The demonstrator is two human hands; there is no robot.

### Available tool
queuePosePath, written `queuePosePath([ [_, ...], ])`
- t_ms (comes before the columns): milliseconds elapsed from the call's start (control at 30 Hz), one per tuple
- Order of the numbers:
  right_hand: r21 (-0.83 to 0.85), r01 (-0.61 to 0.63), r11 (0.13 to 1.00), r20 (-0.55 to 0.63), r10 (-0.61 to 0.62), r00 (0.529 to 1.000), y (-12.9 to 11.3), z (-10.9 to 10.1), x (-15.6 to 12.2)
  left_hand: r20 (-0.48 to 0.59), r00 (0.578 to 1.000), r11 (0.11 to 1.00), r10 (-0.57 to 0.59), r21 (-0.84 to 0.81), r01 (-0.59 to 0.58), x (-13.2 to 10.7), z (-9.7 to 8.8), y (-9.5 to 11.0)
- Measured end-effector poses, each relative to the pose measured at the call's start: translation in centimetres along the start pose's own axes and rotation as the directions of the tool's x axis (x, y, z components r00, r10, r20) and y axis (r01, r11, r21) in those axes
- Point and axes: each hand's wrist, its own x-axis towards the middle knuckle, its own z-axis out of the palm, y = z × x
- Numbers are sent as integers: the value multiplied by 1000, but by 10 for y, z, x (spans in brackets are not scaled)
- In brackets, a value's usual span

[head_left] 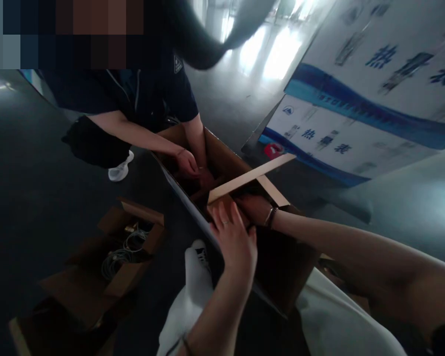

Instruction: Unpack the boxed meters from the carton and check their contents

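Note:
My left hand [234, 242] lies with its fingers stretched and spread against the side of a small brown cardboard box [224, 203]. The flaps of this box stand up, and it sits inside a long, open-topped carton [226, 151]. My right hand [257, 207], with a dark bracelet at the wrist, reaches into the carton at the far side of the small box. Its fingers are in shadow and partly hidden, so their grip does not show. Across the carton, another person's two hands [189, 164] reach down inside, close together; what they touch is hidden.
To the left on the dark floor are open cardboard boxes [135, 269] with coiled pale cables [116, 262] and brass-coloured parts. Large white-and-blue printed cartons [356, 109] stand stacked at the right, beside a small red object [273, 150]. The other person crouches at the carton's far end.

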Motion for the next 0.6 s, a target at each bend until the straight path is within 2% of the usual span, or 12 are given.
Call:
queuePosePath([
  [100,-135,-62,989,-92,50,995,-9,-31,-36,-34,999,998,13,-61,-15,1,2,-12],
  [167,-98,-127,987,-209,104,972,-9,-43,-54,-64,998,983,0,-186,-12,-1,2,-16],
  [233,72,-113,991,-368,132,920,-3,-50,-69,-130,989,954,-74,-299,32,-1,-1,-19],
  [333,323,59,944,-588,152,795,6,-57,-87,-231,961,915,-155,-401,51,3,-6,-22],
  [400,468,162,869,-652,215,727,8,-62,-97,-267,951,905,-158,-424,31,7,-8,-24],
  [500,658,254,708,-653,370,661,7,-68,-104,-307,940,910,-151,-415,11,9,-6,-26],
  [567,780,314,541,-598,498,628,8,-69,-104,-316,935,917,-163,-398,25,8,-4,-27],
  [600,831,335,444,-547,545,635,9,-69,-104,-312,935,919,-171,-392,37,7,-3,-27],
])
